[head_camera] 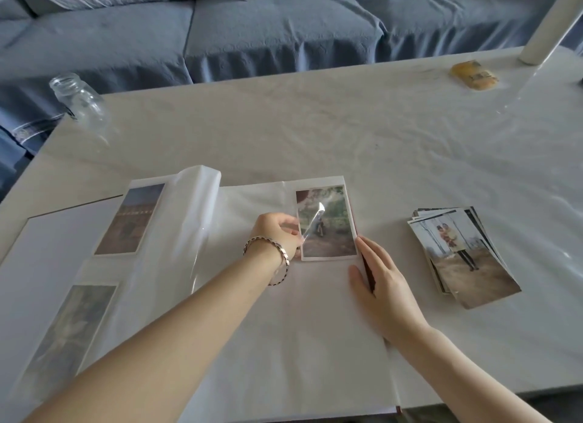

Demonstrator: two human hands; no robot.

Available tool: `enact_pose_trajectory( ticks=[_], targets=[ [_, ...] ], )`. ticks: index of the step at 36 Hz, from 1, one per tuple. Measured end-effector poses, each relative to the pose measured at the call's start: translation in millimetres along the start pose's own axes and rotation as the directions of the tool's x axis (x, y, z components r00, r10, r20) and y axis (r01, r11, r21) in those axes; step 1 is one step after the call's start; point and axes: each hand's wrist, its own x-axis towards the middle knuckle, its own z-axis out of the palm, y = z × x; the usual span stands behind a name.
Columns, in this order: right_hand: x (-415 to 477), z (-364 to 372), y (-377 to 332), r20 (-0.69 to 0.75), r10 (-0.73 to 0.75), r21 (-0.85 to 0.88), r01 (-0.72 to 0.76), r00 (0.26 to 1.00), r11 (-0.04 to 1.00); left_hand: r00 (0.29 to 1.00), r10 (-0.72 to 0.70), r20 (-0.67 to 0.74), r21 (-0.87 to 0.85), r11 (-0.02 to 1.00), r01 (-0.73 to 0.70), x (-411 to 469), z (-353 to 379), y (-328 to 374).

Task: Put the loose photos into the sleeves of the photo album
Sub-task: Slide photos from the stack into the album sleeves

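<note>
Far beyond both hands stretches a blue-grey fabric sofa (252, 28), and under them a broad desk (315, 123) covered with a white cloth beneath clear plastic sheeting. A large open photo album with white pages (284, 343) lies directly under the forearms. Two sleeved prints (132, 220) sit on its left page, out past the left hand (280, 233). To the right of the right hand (378, 283), apart from the album, lies a fanned stack of loose colour photos (460, 255); its top print shows a standing figure on dry ground. A clear glass jar (79, 97) stands far ahead of the left hand, a white cylinder (542, 31) far ahead of the right, and near that a yellow packet (473, 74) whose print is too blurred to read. Between the hands, at the top right of the right page, lies a white-bordered photo of a figure on a path among green trees (326, 224). The hands are apart. The left, wearing a silver chain bracelet (268, 246), pinches a lifted edge of transparent sleeve film (312, 224) at the photo's left side. The right rests with straight fingers along the page's right edge, its forefinger touching the photo's lower right corner.
</note>
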Motion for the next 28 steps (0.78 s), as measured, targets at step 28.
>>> enact_pose_trajectory(
  ticks=[28],
  targets=[
    [0, 2, 0, -0.045, -0.034, 0.001, 0.034, 0.998, 0.999, 0.995, 0.100, -0.005, -0.016, 0.995, -0.100, 7, 5, 6]
  ],
)
